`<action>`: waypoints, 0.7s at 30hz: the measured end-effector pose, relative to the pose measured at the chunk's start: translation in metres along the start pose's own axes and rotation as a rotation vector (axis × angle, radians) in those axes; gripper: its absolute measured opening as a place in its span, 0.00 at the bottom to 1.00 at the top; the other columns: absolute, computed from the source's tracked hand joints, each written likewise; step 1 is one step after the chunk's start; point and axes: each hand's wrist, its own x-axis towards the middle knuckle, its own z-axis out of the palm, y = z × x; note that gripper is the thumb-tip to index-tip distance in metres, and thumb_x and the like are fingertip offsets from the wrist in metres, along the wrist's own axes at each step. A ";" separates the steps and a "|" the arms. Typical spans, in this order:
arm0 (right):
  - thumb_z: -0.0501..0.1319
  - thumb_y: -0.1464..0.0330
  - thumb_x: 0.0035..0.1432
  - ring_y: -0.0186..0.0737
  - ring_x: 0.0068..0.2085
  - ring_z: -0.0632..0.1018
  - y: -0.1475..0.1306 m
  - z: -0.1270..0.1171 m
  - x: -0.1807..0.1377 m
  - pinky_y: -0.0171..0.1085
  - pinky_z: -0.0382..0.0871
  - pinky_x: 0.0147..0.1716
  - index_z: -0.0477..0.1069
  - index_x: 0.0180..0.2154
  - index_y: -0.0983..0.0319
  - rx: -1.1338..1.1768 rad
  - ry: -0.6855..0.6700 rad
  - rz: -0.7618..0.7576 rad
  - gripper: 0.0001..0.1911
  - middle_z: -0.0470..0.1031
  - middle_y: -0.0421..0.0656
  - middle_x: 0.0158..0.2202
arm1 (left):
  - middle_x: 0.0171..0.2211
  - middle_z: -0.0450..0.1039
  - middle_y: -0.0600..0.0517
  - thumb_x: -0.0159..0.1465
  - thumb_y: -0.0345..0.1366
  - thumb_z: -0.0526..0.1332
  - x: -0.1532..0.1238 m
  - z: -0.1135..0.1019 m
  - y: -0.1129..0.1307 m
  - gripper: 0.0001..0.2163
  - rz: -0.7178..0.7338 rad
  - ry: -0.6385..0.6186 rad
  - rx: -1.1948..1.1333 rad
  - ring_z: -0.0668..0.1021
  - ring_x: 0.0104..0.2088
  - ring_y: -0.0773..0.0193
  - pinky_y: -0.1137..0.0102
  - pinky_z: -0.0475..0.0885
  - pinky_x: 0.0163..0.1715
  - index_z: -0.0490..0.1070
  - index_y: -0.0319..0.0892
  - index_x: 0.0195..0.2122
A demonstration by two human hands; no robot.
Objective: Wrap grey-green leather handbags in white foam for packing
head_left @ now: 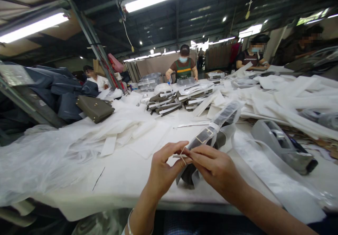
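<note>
Both hands meet over the near middle of the table. My left hand (162, 161) pinches a thin pale strip (182, 155) between thumb and fingers; its exact kind is unclear. Against it, the fingertips of my right hand (219, 163) are pressed together at the strip's other side. Just beyond and under the hands lies a dark grey, long piece wrapped in clear film (202, 138), with a white band around it and pale lines on its face. Its near end shows below my fingers, while the grip points partly hide one another.
A tape dispenser (285, 143) stands at right beside white wrapping sheets (266, 171). Wrapped dark pieces (169, 101) are stacked further back. An olive bag (95, 108) and crumpled clear plastic (39, 164) lie left. A co-worker (183, 66) stands across the table (126, 182).
</note>
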 end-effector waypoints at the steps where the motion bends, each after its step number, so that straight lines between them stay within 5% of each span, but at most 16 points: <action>1: 0.57 0.74 0.66 0.39 0.42 0.80 0.001 0.000 -0.001 0.36 0.77 0.42 0.75 0.50 0.62 0.022 0.019 -0.016 0.14 0.80 0.46 0.42 | 0.40 0.79 0.53 0.61 0.30 0.68 -0.002 -0.001 0.005 0.17 0.070 0.019 0.147 0.80 0.40 0.67 0.73 0.75 0.43 0.75 0.50 0.51; 5: 0.58 0.73 0.66 0.38 0.46 0.80 0.011 -0.002 -0.011 0.36 0.78 0.47 0.74 0.52 0.60 0.026 0.057 -0.009 0.15 0.79 0.46 0.46 | 0.40 0.79 0.53 0.64 0.25 0.63 -0.015 -0.008 0.015 0.20 0.260 0.043 0.509 0.78 0.39 0.68 0.74 0.74 0.43 0.71 0.48 0.56; 10: 0.58 0.73 0.65 0.42 0.53 0.78 0.018 -0.003 -0.018 0.41 0.75 0.55 0.72 0.56 0.58 -0.041 0.027 0.029 0.18 0.77 0.47 0.53 | 0.46 0.80 0.54 0.65 0.22 0.60 -0.029 -0.014 0.021 0.24 0.309 0.016 0.629 0.76 0.37 0.68 0.72 0.75 0.40 0.67 0.50 0.60; 17: 0.57 0.76 0.65 0.38 0.52 0.78 0.021 -0.002 -0.016 0.38 0.73 0.56 0.76 0.51 0.59 0.069 0.042 0.048 0.15 0.77 0.45 0.52 | 0.39 0.82 0.54 0.64 0.35 0.64 -0.054 -0.044 0.028 0.20 -0.074 0.354 0.682 0.78 0.31 0.67 0.70 0.77 0.38 0.69 0.50 0.58; 21: 0.57 0.75 0.65 0.38 0.53 0.78 0.022 -0.003 -0.018 0.38 0.72 0.57 0.76 0.50 0.60 0.092 0.051 0.070 0.15 0.77 0.46 0.53 | 0.37 0.81 0.53 0.61 0.44 0.66 -0.085 -0.030 0.004 0.16 -0.332 0.294 0.410 0.81 0.36 0.59 0.64 0.79 0.40 0.75 0.54 0.51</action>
